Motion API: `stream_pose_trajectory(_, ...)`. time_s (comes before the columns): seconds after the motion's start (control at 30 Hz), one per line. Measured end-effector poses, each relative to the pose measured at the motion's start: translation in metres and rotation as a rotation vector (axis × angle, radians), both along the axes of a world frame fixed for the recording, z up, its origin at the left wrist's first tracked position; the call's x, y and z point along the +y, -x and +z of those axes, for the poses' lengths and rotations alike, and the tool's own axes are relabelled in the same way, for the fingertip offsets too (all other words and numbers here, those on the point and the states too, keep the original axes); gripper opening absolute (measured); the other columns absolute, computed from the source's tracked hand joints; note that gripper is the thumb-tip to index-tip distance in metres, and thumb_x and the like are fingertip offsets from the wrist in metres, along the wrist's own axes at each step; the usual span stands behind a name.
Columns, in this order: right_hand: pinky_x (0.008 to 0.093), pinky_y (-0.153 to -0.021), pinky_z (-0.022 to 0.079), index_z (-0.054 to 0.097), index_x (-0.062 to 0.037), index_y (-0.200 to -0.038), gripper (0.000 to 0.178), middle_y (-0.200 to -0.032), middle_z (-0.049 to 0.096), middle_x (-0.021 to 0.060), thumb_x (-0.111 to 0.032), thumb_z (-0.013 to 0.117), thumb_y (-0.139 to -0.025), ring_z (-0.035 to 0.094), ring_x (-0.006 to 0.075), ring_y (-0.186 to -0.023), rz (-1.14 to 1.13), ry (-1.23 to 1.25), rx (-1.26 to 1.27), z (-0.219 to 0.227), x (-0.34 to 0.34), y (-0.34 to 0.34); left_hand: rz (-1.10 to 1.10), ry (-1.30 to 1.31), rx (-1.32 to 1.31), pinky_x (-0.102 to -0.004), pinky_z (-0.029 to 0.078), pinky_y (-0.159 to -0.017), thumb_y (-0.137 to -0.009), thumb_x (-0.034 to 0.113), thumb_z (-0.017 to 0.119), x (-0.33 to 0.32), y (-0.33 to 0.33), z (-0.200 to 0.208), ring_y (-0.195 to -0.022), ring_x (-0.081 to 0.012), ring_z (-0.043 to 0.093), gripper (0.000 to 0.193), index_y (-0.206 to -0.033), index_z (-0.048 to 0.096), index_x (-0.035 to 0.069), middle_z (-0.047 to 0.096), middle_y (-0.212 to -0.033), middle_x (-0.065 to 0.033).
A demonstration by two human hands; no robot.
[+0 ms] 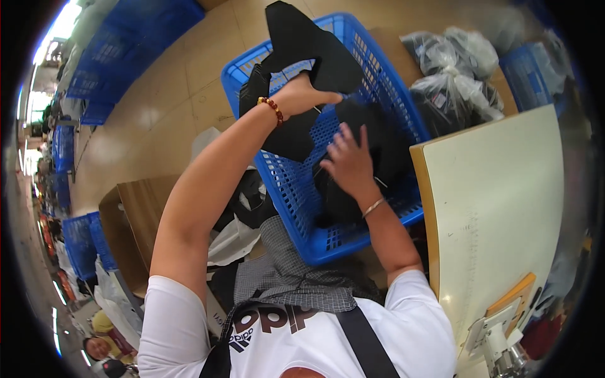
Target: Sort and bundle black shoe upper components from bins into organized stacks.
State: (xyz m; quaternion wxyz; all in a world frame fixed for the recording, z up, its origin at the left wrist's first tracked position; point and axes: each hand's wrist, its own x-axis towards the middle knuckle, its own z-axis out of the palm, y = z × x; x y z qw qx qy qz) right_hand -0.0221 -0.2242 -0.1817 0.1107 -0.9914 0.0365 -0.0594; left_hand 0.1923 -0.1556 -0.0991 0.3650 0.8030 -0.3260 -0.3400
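flat pieces [378, 138] in basket [328, 252] | table [498, 189] right of basket | carton [148, 208] left of basket

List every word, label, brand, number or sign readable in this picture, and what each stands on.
White shirt: large dark lettering, smaller lettering beside it; wording not copied.
Pale panel left of the shirt: small dark characters, not copied.
Clear bag: small pale patch, possibly a label, too small to read.
Cream tabletop: faint marks, illegible.

Workshop, apparently for sewn goods | flat black cut pieces [337, 66] at a blue basket [318, 253] | metal machine [501, 343] on a pale worktop [498, 189] | blue crates [120, 50] lining a tiled floor [170, 94] | stuffed clear bags [450, 82], cardboard box [148, 201] | strip lights [58, 291] along the left
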Motion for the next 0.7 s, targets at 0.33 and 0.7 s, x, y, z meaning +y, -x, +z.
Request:
stream_pose_trajectory(0.33, 0.0668, -0.109, 0.014, 0.067, -0.003, -0.11, 0.051, -0.139, 0.047, 0.0116, -0.046, 0.065, -0.083, 0.021, 0.0325, -0.143, -0.316, -0.046, 0.19, -0.01, -0.011, 0.001, 0.003, -0.188, 0.014, -0.0337, 0.049, -0.087, -0.066, 0.052, 0.079, -0.025, 0.011, -0.061, -0.1, -0.0298, 0.063, 0.087, -0.116, 0.052, -0.015, 0.063, -0.108, -0.0231)
stream_pose_trajectory(0.7, 0.0649, -0.111, 0.013, 0.067, -0.0054, -0.111, 0.049, -0.14, 0.048, 0.0095, -0.043, 0.07, -0.08, 0.021, 0.032, -0.142, -0.306, -0.017, 0.217, -0.007, -0.008, -0.002, 0.306, -0.338, 0.309, -0.033, 0.051, -0.079, -0.068, 0.053, 0.079, -0.006, -0.018, -0.188, -0.09, -0.0224, 0.064, 0.084, -0.115, 0.055, -0.014, 0.064, -0.104, -0.0166)
